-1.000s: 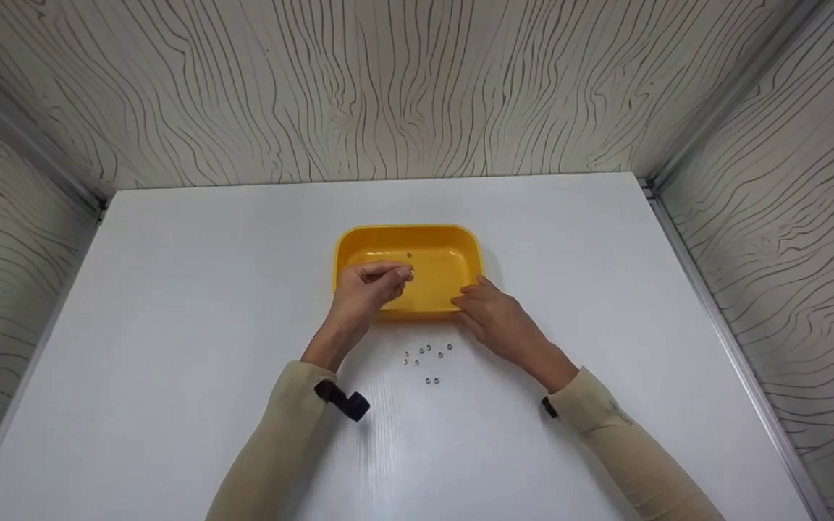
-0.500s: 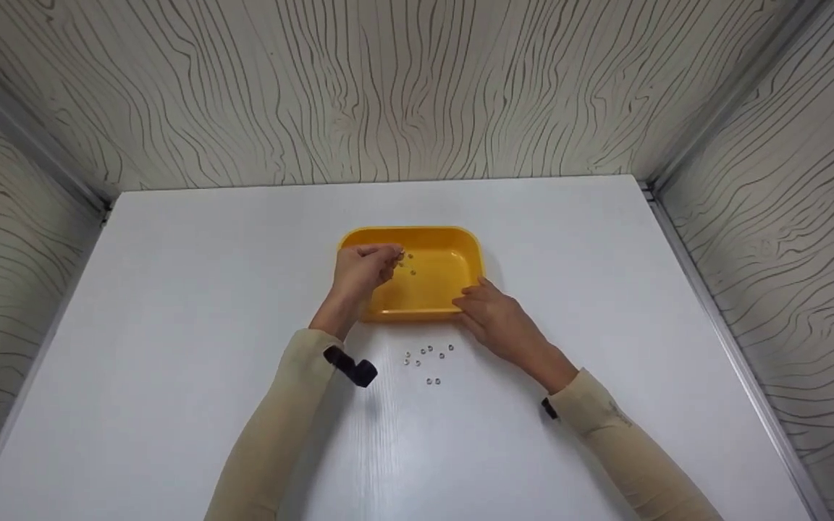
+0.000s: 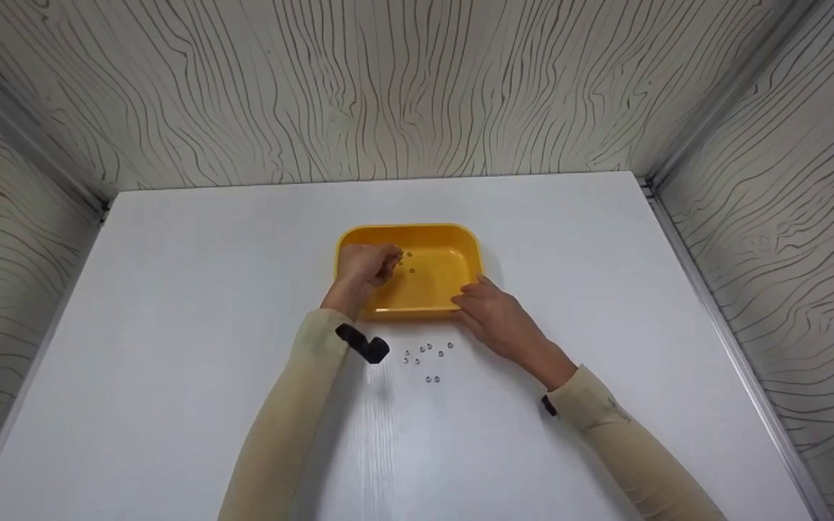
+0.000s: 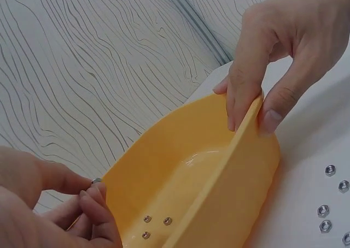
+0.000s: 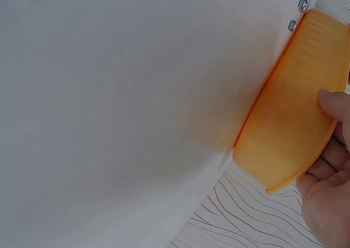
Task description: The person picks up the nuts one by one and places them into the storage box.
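Observation:
My left hand [image 3: 368, 264] is over the left part of a yellow plastic tray [image 3: 420, 314]. In the left wrist view, its thumb and fingers pinch a small metal hex nut [image 4: 97, 180] near the tray's rim. Several fingers curl inward beneath; whether they hide more nuts I cannot tell. Three nuts [image 4: 168, 221] lie on the tray floor. My right hand [image 3: 493, 318] grips the tray at its near right corner, thumb [image 5: 332, 103] outside and fingers over the rim.
Several loose hex nuts [image 3: 417, 360] are scattered on the white table [image 3: 207, 347] in front of the tray. Wood-patterned panels [image 3: 417, 87] stand behind and at both sides. Each wrist bears a black camera strap [image 3: 363, 343].
My left hand has moved forward and slightly left over the tray. Nuts have dropped from it, so three now show on the tray floor. My right hand keeps its grip.

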Demonstrator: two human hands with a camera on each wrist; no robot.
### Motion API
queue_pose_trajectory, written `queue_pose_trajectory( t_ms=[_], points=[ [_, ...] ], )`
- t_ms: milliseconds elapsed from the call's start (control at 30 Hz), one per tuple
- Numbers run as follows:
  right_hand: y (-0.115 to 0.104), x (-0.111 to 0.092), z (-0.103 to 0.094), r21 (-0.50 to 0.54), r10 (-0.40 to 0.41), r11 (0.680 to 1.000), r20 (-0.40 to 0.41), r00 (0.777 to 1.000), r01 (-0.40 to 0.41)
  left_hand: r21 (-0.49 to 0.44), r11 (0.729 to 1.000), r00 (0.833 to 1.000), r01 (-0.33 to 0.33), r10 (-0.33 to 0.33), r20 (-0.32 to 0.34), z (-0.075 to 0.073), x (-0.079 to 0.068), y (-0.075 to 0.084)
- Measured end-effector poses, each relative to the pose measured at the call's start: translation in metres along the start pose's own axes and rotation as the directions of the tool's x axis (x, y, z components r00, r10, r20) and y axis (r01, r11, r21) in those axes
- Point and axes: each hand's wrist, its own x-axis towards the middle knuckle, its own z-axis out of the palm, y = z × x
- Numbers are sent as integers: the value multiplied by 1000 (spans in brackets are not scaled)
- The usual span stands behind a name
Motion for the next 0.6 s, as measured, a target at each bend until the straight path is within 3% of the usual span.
queue_pose_trajectory(
  t_ms=[267, 600],
  points=[
    [2, -1, 2, -14, -33, 999, -6, 999, 33, 57, 998, 1000, -1, 1, -13, 1, 3, -4],
    [3, -2, 1, -36, -42, 998, -32, 999, 41, 30, 996, 997, -78, 78, 15, -2, 3, -7]
  ],
)
